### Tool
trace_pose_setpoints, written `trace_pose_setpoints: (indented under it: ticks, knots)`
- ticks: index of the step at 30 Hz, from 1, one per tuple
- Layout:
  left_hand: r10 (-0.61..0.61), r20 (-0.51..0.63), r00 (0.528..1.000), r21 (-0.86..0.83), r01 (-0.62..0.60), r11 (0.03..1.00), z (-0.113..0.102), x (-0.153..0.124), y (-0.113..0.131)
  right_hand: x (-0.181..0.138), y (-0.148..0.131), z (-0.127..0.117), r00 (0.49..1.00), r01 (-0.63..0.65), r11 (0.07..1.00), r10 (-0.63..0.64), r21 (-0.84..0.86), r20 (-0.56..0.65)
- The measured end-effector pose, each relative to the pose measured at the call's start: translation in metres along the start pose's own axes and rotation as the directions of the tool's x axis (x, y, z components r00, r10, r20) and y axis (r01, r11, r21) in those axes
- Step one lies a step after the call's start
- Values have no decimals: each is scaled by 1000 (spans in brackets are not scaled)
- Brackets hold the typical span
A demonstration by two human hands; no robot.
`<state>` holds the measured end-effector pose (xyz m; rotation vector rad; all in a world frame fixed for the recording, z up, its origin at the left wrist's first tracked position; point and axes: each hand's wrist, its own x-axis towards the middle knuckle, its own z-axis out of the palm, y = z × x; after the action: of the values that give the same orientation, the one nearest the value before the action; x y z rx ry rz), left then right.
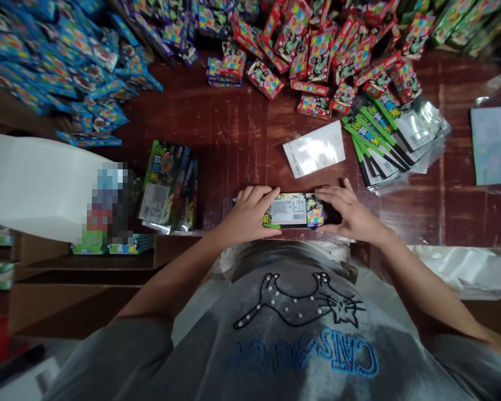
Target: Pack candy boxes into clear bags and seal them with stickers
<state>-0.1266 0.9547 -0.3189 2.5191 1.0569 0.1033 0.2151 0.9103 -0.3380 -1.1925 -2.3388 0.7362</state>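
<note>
A black and green printed plastic packet with a pale label panel lies near the table's front edge, between my two hands. At its right end shows a small colourful box; I cannot tell how far it sits inside the packet. My left hand is closed over the packet's left part. My right hand grips the right end, fingers at the far edge and thumb at the near edge. A clear and white flat bag lies just beyond my hands. To the left, a stack of filled packets rests on the table.
Blue boxes heap at the back left. Purple boxes and red boxes pile along the back, green boxes at far right. Flat green-black bags fan out at right. A white bin and cardboard carton stand left.
</note>
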Motion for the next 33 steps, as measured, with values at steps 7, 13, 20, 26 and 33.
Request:
trace_pose_setpoints:
  ticks: [7,13,20,26,33]
  knots:
    - [6,-41,999,0,-6,1000,4,6,5,3,-11,5,997,-46,996,41,-73,-72]
    - [-48,-69,996,11,49,999,6,6,15,28,-2,-18,995,43,984,-57,-174,-79]
    - [-42,-92,995,20,44,999,-19,26,15,117,46,-103,965,-122,938,35,-323,-260]
    - [161,-195,967,52,-154,987,-50,82,25,40,111,-149,814,-559,712,374,-426,-444]
    - [321,-145,936,169,-297,940,-43,188,56,44,187,-168,889,-402,861,286,-311,-358]
